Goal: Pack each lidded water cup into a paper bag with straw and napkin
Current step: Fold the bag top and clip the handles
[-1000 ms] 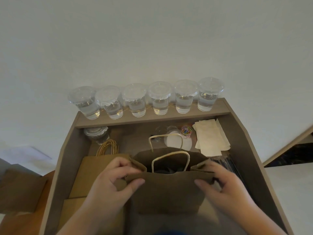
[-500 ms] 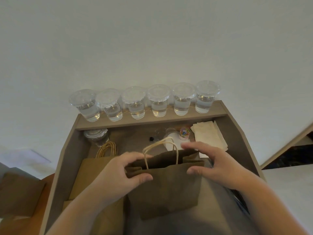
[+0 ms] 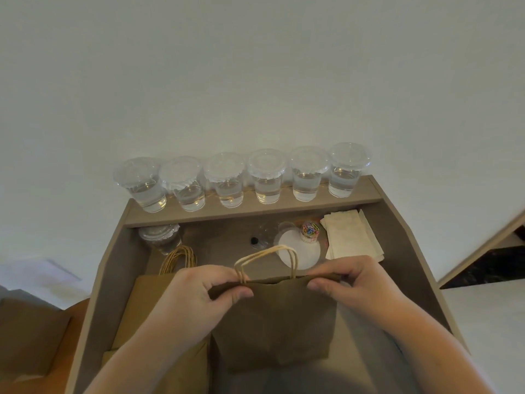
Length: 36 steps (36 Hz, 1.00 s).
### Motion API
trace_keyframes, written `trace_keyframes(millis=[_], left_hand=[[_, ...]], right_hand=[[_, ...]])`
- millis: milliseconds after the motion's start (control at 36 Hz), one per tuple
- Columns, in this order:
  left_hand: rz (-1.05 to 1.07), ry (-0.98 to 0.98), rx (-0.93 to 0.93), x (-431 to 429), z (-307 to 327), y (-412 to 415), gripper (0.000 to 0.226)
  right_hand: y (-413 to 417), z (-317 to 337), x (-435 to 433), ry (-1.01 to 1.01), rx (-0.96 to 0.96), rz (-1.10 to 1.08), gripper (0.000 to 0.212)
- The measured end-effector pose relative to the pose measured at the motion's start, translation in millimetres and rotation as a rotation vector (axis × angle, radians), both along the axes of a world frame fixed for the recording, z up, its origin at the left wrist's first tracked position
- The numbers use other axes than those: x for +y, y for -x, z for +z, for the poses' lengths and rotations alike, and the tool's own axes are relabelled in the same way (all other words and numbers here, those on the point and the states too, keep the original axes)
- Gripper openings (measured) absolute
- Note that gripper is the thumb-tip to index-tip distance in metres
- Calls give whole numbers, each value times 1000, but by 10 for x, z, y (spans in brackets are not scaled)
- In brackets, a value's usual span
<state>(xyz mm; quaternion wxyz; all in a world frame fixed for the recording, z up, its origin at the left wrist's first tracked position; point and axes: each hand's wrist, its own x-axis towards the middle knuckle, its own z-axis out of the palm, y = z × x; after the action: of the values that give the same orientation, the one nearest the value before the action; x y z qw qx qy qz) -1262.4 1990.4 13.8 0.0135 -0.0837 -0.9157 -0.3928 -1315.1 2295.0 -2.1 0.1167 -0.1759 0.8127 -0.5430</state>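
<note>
A brown paper bag (image 3: 277, 322) stands on the desk in front of me, its mouth pressed flat and its two twine handles (image 3: 267, 258) together. My left hand (image 3: 204, 297) pinches the bag's top edge at the left, by the handles. My right hand (image 3: 349, 282) pinches the same edge at the right. What is inside the bag is hidden. Several clear lidded water cups (image 3: 267, 177) stand in a row on the raised back shelf (image 3: 255, 211). A stack of napkins (image 3: 352, 234) lies at the back right of the desk.
Flat paper bags (image 3: 147, 302) lie stacked at the left with their handles behind. A stack of clear lids (image 3: 160, 237) sits at the back left. A white round disc (image 3: 301, 251) and a small jar of coloured paper clips (image 3: 310, 231) lie behind the bag. Desk side walls rise on both sides.
The bag's mouth, open a second ago, is now pressed shut. Both hands came up to its top edge and brought the two handles together.
</note>
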Motion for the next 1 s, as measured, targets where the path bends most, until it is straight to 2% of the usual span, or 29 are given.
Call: trace_keyframes(millis=[28,83,139,194,250,306,472,667,750,833,1000], left_hand=[[-3,3,-16,-5,9,8,31],[-13,15,-47,-15,14,23,29],[-9,16,-62,-22,6,36,17],[-12,5,-71,-27,4,47,11],[-20,1,-97,-38,-1,55,14],[-23,-6,-122,-52,-10,49,17],[-12,-54,-159,-119,-53,55,34],[-25,-61,-164,-157,-32,50,35],[-30,-76,-151,-146,0,51,38],[-17,-121,-153,-142,17,51,45],[4,-121,-136,-98,57,58,27]], right_hand=[[29,-17,29,37,-28,28,21],[110,-77,95,146,-113,44,50],[250,-216,128,253,-258,-38,64],[462,-431,109,168,-260,-158,48],[717,-716,64,-90,-184,-258,24],[956,-960,25,-191,-189,-351,15],[1648,-1276,-61,-372,-134,-465,21],[2095,-1426,-90,-600,-156,-454,21],[2140,-1493,-101,-615,-153,-450,11],[2167,-1537,-131,-610,-118,-472,20],[2159,-1544,-210,-601,-88,-481,11]])
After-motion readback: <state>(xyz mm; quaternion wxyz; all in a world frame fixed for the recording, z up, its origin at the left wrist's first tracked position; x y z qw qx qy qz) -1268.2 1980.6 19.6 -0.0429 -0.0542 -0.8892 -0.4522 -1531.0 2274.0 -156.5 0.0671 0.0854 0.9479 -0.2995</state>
